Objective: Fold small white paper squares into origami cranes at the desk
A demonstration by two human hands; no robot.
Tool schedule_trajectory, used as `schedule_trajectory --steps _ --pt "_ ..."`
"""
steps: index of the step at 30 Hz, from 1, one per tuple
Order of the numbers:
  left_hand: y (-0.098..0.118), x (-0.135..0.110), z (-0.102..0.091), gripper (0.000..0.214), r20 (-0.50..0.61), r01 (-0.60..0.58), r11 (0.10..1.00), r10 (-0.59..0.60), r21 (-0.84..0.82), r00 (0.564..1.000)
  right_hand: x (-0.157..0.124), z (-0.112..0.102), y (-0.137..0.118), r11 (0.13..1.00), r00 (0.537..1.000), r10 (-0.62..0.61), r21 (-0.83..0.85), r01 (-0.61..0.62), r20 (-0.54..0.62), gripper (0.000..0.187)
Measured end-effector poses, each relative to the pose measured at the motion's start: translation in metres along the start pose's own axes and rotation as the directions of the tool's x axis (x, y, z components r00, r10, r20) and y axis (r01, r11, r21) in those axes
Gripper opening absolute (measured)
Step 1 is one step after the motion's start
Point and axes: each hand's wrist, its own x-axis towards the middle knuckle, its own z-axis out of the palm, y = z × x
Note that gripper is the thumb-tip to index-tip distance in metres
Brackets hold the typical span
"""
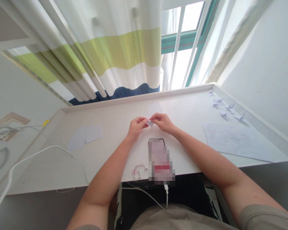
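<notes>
**A small folded paper (pixel 150 123), pinched between two hands**

It is pale, almost white with a faint lilac cast, creased into a narrow, pointed shape, and much of it is hidden by the fingers. The left hand (pixel 136 126) grips one end and the right hand (pixel 162 123) the other, with only a small angled corner showing between them, tilted rather than lying flat.

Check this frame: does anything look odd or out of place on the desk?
A pixelated rectangular patch sits at the white desk's front edge, hiding whatever lies there; a white cable runs from its lower end.
</notes>
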Motion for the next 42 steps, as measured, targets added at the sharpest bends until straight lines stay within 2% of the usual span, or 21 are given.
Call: schedule_trajectory --steps 4,7,10,14,18,23,29,38,42 --pt "-0.002 0.0 -0.001 0.031 0.011 -0.034 0.998 0.033 0.06 0.999 -0.001 0.0 -0.001 0.999 1.0 -0.003 -0.043 0.003 -0.005 0.011" --pt "-0.005 0.001 -0.002 0.032 0.006 -0.098 0.987 0.098 0.128 0.995 -0.001 0.0 -0.001 0.999 0.999 0.04 0.018 -0.04 0.017 0.011" --pt "-0.008 0.002 -0.002 0.032 0.002 -0.181 0.967 0.184 0.18 0.983 -0.001 0.001 0.0 0.996 0.999 0.05 0.075 -0.05 -0.006 0.024" --pt "-0.008 0.002 -0.001 0.033 0.022 -0.232 0.956 0.232 0.179 0.973 -0.002 0.001 0.002 0.998 0.998 0.059 0.038 -0.059 0.01 0.034" --pt "-0.006 0.001 -0.003 0.04 0.028 -0.201 0.962 0.2 0.184 0.979 -0.002 -0.001 0.001 0.996 0.996 0.082 0.029 -0.082 0.022 0.041" --pt "-0.008 0.002 -0.004 0.047 0.025 -0.139 0.976 0.137 0.17 0.99 0.0 -0.002 -0.003 0.988 0.993 0.113 0.103 -0.114 0.017 0.048" --pt "-0.005 0.0 -0.002 0.038 0.099 -0.049 0.98 0.031 0.191 0.995 -0.001 -0.002 -0.009 0.987 0.993 0.115 0.114 -0.117 0.027 0.044" --pt "-0.009 0.001 -0.006 0.037 0.071 -0.168 0.928 0.153 0.334 0.986 -0.002 0.002 -0.005 0.987 0.995 0.097 0.124 -0.101 0.033 0.046" --pt "-0.007 0.001 -0.007 0.038 0.081 -0.134 0.934 0.113 0.332 0.99 -0.001 0.002 -0.001 0.993 0.996 0.081 0.089 -0.084 0.032 0.045"
